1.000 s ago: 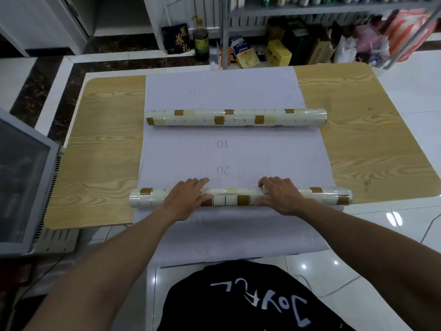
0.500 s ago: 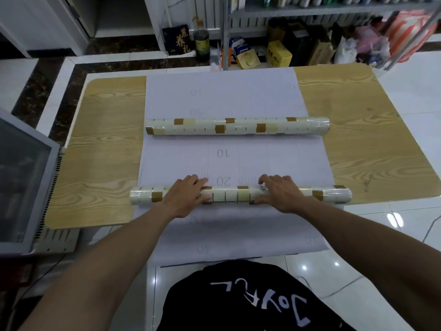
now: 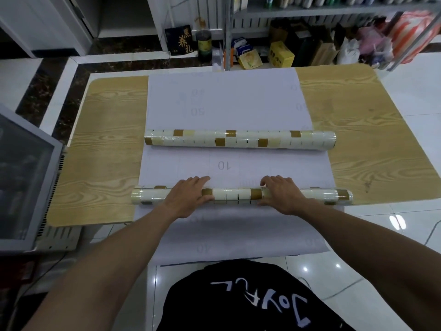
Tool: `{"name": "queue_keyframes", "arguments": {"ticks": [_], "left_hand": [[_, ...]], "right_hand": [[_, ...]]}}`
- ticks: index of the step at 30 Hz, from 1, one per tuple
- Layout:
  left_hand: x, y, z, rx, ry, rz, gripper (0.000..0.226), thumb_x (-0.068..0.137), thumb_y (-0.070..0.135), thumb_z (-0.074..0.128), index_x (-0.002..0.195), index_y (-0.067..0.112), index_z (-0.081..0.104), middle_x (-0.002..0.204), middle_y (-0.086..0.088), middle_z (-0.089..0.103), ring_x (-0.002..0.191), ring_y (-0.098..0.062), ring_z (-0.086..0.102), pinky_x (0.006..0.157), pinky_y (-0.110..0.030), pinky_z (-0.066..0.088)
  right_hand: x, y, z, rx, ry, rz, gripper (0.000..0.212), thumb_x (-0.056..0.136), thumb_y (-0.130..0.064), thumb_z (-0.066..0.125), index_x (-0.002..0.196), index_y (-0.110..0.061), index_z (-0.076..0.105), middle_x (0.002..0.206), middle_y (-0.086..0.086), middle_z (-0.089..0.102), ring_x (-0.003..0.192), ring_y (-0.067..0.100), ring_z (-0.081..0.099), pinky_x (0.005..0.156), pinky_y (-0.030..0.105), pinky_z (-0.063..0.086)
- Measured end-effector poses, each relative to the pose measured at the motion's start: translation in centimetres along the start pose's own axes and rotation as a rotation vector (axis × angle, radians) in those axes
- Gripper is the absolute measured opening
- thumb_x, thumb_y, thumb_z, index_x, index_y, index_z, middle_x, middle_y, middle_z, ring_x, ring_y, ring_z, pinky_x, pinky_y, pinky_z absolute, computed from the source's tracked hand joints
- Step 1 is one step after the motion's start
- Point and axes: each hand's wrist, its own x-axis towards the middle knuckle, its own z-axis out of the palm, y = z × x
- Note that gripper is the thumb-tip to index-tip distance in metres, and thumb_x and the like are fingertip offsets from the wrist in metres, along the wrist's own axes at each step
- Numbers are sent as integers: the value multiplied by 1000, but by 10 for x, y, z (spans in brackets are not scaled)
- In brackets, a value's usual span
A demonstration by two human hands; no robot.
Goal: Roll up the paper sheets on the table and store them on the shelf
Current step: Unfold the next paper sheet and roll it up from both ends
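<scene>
Spanning the wood-grain table (image 3: pixel 370 144) far to near, a pale lilac numbered paper sheet (image 3: pixel 226 103) overhangs the near edge. Two cream-and-brown tile-patterned rolls lie across it: the far roll (image 3: pixel 238 140) mid-table, the near roll (image 3: pixel 231 195) by the edge. Both the left hand (image 3: pixel 188 197) and right hand (image 3: pixel 282 197) press palm-down on the near roll, fingers (image 3: pixel 200 181) stretched flat, unclenched. A grey metal shelf (image 3: pixel 334 10) stands beyond.

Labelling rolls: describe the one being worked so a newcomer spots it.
A pale sheet runs down the wooden table. Two tile-patterned rolls lie across it; take the near roll, by the front edge. Unlike the far roll, it has the left hand and right hand on it.
</scene>
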Motion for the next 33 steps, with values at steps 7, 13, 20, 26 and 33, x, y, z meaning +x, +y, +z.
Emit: {"name": "queue_keyframes", "arguments": {"ticks": [7,13,20,26,33], "left_hand": [[2,-4,6,47,17,52,48,91,57,44,122,22,54,117,1,52,103,-15,44,85,-27,36],[2,4,-1,19,11,-36,43,96,47,43,125,15,46,113,-6,60,94,-23,55,76,-30,38],[0,-4,6,51,-3,6,57,85,65,44,117,19,55,112,2,48,101,-15,43,82,-26,33],[5,-2,1,6,-17,-53,56,91,59,38,129,19,49,121,-2,55,109,-20,49,87,-32,37],[-2,-4,1,-10,-28,-5,59,85,65,46,126,23,47,122,2,52,109,-19,49,91,-32,36]], "right_hand": [[3,4,-3,-13,-48,3,58,89,-65,40,125,-21,51,125,2,54,111,20,47,95,39,37],[0,3,-3,3,-83,10,70,81,-66,53,132,-20,42,127,4,53,112,22,48,97,40,36],[-1,3,-5,55,-137,28,53,94,-58,37,128,-18,45,126,6,53,111,21,47,98,41,36],[-2,4,1,51,-85,-28,78,74,-65,63,132,-19,40,131,2,45,122,21,40,103,40,34],[2,7,-7,95,-108,21,50,88,-57,52,122,-21,48,123,3,59,113,23,52,96,37,34]]}}
